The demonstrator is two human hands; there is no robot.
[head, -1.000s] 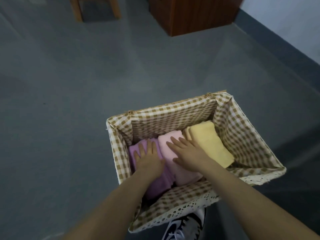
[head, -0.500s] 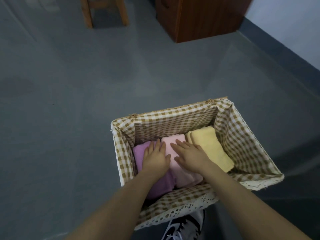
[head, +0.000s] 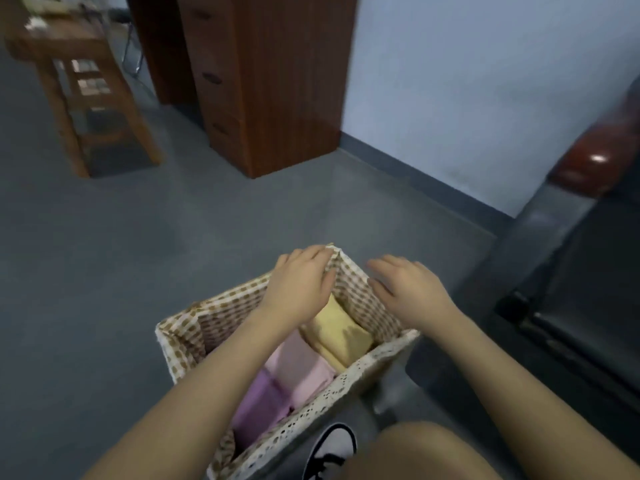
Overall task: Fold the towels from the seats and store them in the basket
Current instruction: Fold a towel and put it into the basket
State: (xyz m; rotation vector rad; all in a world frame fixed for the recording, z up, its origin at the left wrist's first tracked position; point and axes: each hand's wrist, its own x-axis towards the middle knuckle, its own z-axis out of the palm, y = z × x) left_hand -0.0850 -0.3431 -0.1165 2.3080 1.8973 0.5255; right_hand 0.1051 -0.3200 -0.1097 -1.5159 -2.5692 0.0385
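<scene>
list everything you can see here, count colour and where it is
basket: 1, brown and white checked lining with white lace edge, on the floor in front of the person
yellow towel: 1, folded, far end of the basket
pink towel: 1, folded, middle of the basket
purple towel: 1, folded, near end of the basket
cabinet: 1, reddish brown wood with drawers, against the wall
wooden stool: 1, light brown, upper left
dark seat: 1, black with a red-brown armrest, right edge
floor: grey
shoe: 1, black and white, below the basket
left hand: on the basket's far corner, fingers curled over the rim
right hand: fingers relaxed, over the basket's right rim
</scene>
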